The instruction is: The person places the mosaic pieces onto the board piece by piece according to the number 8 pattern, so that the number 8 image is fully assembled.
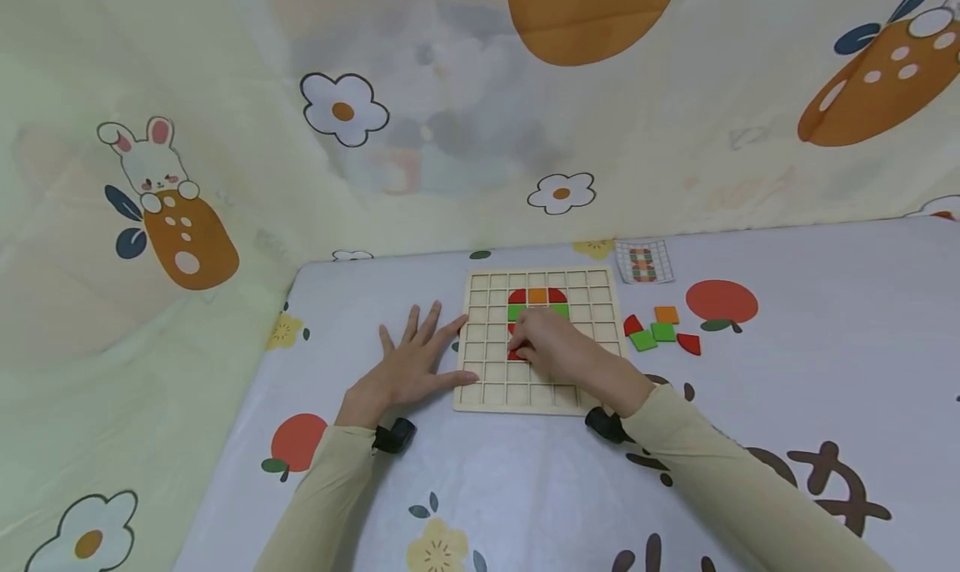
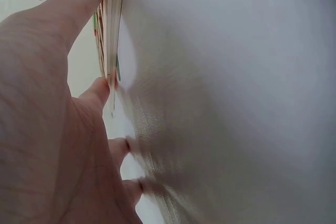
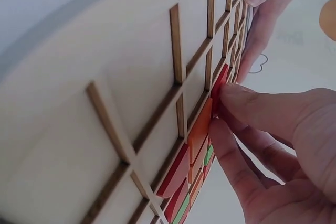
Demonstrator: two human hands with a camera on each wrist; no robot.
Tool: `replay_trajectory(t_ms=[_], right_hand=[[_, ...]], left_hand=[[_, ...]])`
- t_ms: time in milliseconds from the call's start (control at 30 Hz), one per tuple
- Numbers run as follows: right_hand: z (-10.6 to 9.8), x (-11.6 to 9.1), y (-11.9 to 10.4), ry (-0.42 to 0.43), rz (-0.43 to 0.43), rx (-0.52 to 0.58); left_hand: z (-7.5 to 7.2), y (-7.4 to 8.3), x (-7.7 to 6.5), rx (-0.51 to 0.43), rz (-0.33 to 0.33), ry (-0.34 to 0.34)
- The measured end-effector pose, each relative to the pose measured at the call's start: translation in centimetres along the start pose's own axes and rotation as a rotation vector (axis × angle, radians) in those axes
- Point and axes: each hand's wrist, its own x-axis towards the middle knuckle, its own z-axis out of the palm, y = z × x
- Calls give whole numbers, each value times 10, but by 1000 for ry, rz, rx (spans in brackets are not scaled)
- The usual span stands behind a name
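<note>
A wooden grid board [image 1: 495,395] lies on the table. My left hand [image 1: 408,365] is spread at its left side, thumb and index fingertip at the board's edge and the other fingers out over the cloth. Over the middle of the grid, my right hand [image 1: 557,347] pinches a red piece [image 3: 220,87] between thumb and fingers, low in one cell beside an orange tile [image 3: 199,124]. Red, orange [image 1: 537,295] and green [image 1: 559,311] pieces fill cells above, partly hidden by the right hand. Another red piece [image 3: 176,174] sits past the orange tile in the right wrist view.
Right of the board lie several loose pieces, among them an orange square [image 1: 666,314], green tiles [image 1: 663,332] and a red rounded piece [image 1: 689,343]. A small pattern card [image 1: 645,263] rests behind them. A printed curtain [image 1: 450,180] hangs along the table's back.
</note>
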Motion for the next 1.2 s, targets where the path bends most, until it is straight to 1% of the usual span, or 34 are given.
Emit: replay_trajectory(t_ms=[167, 267, 367, 533, 700, 767, 833, 933, 1067, 1200], right_hand=[[0, -6, -2, -16, 5, -19], [-3, -11, -4, -7, 13, -22], [-10, -19, -6, 13, 24, 6], [-34, -39, -3, 57, 91, 57], [-67, -64, 1, 73, 103, 73], [-78, -74, 5, 85, 100, 53], [-88, -83, 12, 103, 118, 26], [-97, -94, 27, 125, 148, -2], [-102, -106, 46, 146, 193, -12], [-102, -113, 62, 165, 260, -3]], left_hand=[[2, 0, -2, -3, -1, 0], [3, 0, -2, -10, 6, 12], [3, 1, -3, -15, 12, 20], [3, 1, -2, -11, 6, 17], [3, -1, -1, 3, -8, 25], [3, -2, -1, -2, -4, 28], [3, -2, -1, -10, 1, 26], [3, -2, -2, -14, 3, 23], [2, -1, -1, -14, -5, 13], [1, 1, -1, -15, -2, 10]])
